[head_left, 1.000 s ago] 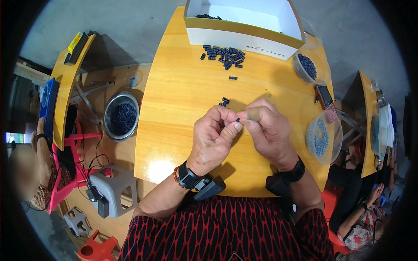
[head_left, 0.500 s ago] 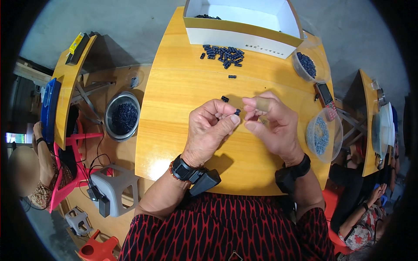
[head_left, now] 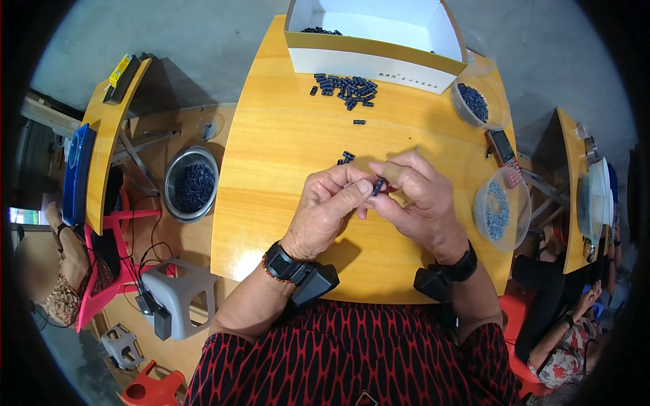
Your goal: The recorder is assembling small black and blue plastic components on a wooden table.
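A small dark plastic piece (head_left: 377, 187) is pinched between my two hands over the table. My left hand (head_left: 330, 208) has its thumb and forefinger closed on the piece's left side. From the other side, the thumb and fingers of my right hand (head_left: 423, 203) close on it too; a tan wrap circles one finger. Just beyond my left fingers lie a few black cylindrical connectors (head_left: 347, 156), partly hidden. Farther off sits a single connector (head_left: 359, 122), and behind it a loose pile of connectors (head_left: 349, 88).
On the wooden table (head_left: 271, 155), a white and gold box (head_left: 372, 62) stands at the back. Along the right are a clear tub (head_left: 499, 114) of dark parts, a mobile phone (head_left: 502, 147) and a tub (head_left: 521, 206) of small grey parts. A metal basin (head_left: 213, 196) is at left. People sit on both sides.
My right hand has come left and its fingers have closed on the small piece held by my left hand. More of the connectors beyond my left fingers now show.
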Demonstrator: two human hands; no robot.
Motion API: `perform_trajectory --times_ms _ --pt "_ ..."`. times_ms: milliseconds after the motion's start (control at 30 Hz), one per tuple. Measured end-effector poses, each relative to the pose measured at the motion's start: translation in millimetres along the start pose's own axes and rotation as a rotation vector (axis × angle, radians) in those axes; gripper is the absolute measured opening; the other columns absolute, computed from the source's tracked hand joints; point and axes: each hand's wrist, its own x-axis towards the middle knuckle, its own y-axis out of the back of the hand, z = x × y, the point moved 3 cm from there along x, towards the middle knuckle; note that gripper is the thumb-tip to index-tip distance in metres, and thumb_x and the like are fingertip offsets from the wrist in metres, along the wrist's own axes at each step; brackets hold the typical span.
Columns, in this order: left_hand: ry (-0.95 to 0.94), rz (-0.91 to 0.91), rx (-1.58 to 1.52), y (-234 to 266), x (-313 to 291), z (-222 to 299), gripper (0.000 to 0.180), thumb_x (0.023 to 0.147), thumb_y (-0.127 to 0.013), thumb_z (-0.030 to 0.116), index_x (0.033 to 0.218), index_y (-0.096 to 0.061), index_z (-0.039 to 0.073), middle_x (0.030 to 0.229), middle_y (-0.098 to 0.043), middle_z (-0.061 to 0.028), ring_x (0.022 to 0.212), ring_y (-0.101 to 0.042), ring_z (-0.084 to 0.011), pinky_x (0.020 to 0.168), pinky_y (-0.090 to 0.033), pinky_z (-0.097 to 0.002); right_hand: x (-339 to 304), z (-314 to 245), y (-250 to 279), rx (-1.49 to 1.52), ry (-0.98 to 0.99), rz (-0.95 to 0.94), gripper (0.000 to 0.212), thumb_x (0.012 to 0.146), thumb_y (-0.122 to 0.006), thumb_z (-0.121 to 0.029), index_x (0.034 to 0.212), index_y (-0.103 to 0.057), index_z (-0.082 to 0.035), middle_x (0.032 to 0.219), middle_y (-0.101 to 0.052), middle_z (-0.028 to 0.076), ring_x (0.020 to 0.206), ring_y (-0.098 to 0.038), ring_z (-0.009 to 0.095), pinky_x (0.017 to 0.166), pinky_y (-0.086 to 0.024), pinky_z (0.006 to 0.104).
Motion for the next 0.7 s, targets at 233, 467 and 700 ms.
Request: perform_trajectory --times_ms 233,467,700 --pt "-0.058 -0.002 0.069 4.2 -0.9 -7.9 0.008 0.099 -0.063 0.004 0.099 -0.068 -0.002 0.097 -0.070 -0.0094 0.083 -0.064 -0.0127 0.078 -0.054 -0.0264 -3.1 2.4 -9.1 -0.060 -0.019 -0.005 0.038 0.077 -0.078 -0.003 0.113 -0.067 0.000 0.088 -0.061 0.011 0.073 -0.066 0.026 0.065 -0.055 0.0345" --pt "-0.100 0.031 0.156 1.8 -2.7 -9.3 0.004 0.098 -0.063 0.001 0.098 -0.066 -0.001 0.089 -0.070 -0.0049 0.078 -0.063 -0.0077 0.073 -0.053 -0.0233 -5.8 -0.5 -13.1 -0.189 0.057 0.001 0.036 0.075 -0.078 -0.003 0.109 -0.066 -0.002 0.087 -0.058 0.012 0.074 -0.063 0.030 0.063 -0.053 0.0382" --pt "-0.161 0.056 0.231 -0.8 -6.4 -4.8 0.004 0.097 -0.064 0.003 0.098 -0.065 -0.001 0.091 -0.068 -0.0066 0.080 -0.063 -0.0115 0.078 -0.053 -0.0260 -16.0 -1.1 -19.3 -0.261 0.128 0.016 0.035 0.078 -0.076 -0.003 0.111 -0.064 0.000 0.091 -0.058 0.014 0.079 -0.064 0.032 0.067 -0.053 0.0400"
